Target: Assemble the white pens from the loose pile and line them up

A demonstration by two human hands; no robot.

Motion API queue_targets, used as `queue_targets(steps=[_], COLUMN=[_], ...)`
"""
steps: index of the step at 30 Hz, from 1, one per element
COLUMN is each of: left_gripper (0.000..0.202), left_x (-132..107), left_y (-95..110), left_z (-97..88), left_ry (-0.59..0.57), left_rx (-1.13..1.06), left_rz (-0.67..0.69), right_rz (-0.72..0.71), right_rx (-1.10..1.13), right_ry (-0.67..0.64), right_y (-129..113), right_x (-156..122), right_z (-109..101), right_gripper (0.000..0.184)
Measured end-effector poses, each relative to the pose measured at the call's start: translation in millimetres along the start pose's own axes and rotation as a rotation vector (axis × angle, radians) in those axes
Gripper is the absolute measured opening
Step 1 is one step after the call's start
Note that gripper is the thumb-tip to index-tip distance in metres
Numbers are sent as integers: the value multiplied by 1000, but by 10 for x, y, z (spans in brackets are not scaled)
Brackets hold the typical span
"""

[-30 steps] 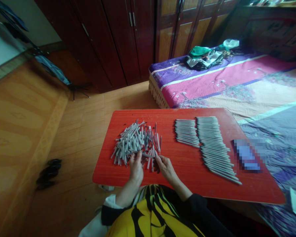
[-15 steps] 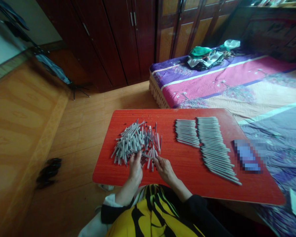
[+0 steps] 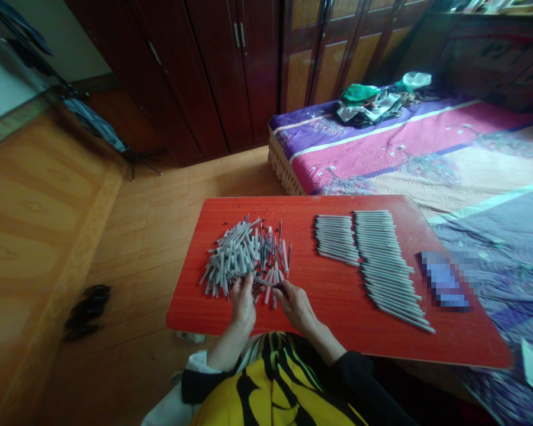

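Left hand (image 3: 244, 305): grip clamped on the slim pen-like stick (image 3: 263, 281), thumb uppermost, just beside the loose pile.
Right hand (image 3: 296, 305): fingertips pinched on the stick's right end; the exact contact is partly hidden.
Stick: held between both hands, slanting slightly down to the right, above the near side of the tabletop (image 3: 324, 302). If the pinch is too light or off-line, it could slip or twist free.
Lower row (image 3: 393, 293): similar sticks side by side on the right; a sleeve or forearm swung that way could skew them.
Loose pile (image 3: 231, 260): pale tubes heaped at odd angles, thin dark rods (image 3: 265, 248) on their right. A knuckle brushing it could set pieces rolling.
Upper rows (image 3: 373, 228): two neat blocks beyond; a bumped tabletop could unsettle both.
Bed (image 3: 426, 148): past the far edge, well apart from the hands.
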State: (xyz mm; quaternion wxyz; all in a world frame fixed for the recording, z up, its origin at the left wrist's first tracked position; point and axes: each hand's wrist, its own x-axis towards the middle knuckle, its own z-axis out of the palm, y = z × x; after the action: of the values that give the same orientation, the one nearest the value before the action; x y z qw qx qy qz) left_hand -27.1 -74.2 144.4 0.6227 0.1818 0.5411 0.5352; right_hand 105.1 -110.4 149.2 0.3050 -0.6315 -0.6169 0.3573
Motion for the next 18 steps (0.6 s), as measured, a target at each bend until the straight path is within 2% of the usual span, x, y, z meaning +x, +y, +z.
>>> queue_targets(steps=[2, 7, 11, 16, 18], left_gripper=[37, 37, 35, 35, 35], left_x=[7, 12, 16, 20, 17], left_y=[-10, -27, -23, -22, -22], left_z=[-15, -48, -49, -38, -36], left_ry=[-2, -11, 2, -20, -12], left_rx=[10, 2, 4, 3, 6], left_rz=[2, -28, -28, -32, -36], right_rz=[-11, 0, -12, -31, -32], right_rx=[-16, 26, 4, -58, -34], right_ry=[17, -17, 29, 23, 20], right_y=[17, 89, 124, 102, 82], right_x=[0, 8, 8, -2, -6], right_z=[17, 75, 99, 89, 80], right_gripper=[20, 33, 23, 35, 30])
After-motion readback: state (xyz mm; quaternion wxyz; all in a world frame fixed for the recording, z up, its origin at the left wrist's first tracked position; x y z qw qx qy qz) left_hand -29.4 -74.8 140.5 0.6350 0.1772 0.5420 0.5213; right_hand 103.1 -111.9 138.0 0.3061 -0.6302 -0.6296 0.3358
